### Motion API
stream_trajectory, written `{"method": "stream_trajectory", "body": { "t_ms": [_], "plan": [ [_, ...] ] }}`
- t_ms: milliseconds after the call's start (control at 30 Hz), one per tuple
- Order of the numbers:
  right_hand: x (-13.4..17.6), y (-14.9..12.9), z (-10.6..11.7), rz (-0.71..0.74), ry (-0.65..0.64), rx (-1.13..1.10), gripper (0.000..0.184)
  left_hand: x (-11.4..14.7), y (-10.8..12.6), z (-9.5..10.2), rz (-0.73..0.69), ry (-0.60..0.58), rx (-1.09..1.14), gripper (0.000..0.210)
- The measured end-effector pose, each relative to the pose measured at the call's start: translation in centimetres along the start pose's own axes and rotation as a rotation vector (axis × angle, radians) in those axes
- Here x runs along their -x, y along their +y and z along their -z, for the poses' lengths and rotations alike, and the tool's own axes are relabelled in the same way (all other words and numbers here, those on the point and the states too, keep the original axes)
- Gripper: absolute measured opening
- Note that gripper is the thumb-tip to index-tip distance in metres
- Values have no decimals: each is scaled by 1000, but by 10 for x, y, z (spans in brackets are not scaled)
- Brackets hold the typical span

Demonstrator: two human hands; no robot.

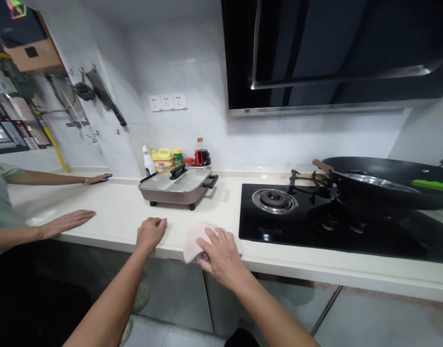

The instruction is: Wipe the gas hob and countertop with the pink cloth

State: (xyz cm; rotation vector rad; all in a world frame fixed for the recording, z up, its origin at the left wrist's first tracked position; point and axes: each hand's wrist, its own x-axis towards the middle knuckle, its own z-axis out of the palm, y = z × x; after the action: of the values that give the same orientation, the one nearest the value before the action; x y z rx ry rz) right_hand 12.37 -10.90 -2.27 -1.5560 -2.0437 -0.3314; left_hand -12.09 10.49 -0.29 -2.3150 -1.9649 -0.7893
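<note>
My right hand (221,253) presses a pale pink cloth (193,239) onto the white countertop (116,224), close to its front edge, with the fingers bent over the cloth. Left of it, my left hand (150,234) rests on the counter with its fingers curled in, and I see nothing in it. Behind both hands stands a brownish-pink electric pan (173,196) with a glass lid (163,180) on top. The black gas stove (279,226) begins just right of the cloth.
A large wok (358,197) sits on the stove's right, under the black range hood (333,53). Bottles and a yellow jug (162,159) stand by the wall. A cleaver (102,91) hangs at left. Another person's hands (68,222) lie on the counter's left part.
</note>
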Motion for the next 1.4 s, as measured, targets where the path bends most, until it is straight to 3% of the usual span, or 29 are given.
{"method": "stream_trajectory", "body": {
  "t_ms": [233, 467, 600, 733, 867, 933, 1067, 1233, 1400],
  "plan": [
    [100, 83, 46, -23, 291, 135, 40, -4, -2, 2, 1, -6, -21, 53],
    [208, 189, 112, -322, 356, 436, 29, -8, -4, 3, -2, -30, -42, 55],
    [231, 224, 137, -505, 400, 329, 35, -10, -5, 1, -10, -34, -37, 57],
    [199, 218, 146, -683, 461, 20, 32, -13, -8, -2, -18, -22, -24, 57],
    [141, 204, 142, -650, 529, -16, 36, -10, -8, -3, -25, 0, -23, 52],
    [118, 205, 134, -639, 398, 46, 41, -8, -7, -2, -24, 14, -22, 49],
    [92, 214, 109, -632, 3, 237, 50, -5, -6, -2, -31, 20, -27, 49],
    [59, 203, 87, -654, -76, 396, 53, -8, -5, -3, -30, -2, -40, 52],
    [13, 152, 62, -529, -119, 263, 50, -11, -6, -1, -30, -40, -63, 56]
  ]
}}
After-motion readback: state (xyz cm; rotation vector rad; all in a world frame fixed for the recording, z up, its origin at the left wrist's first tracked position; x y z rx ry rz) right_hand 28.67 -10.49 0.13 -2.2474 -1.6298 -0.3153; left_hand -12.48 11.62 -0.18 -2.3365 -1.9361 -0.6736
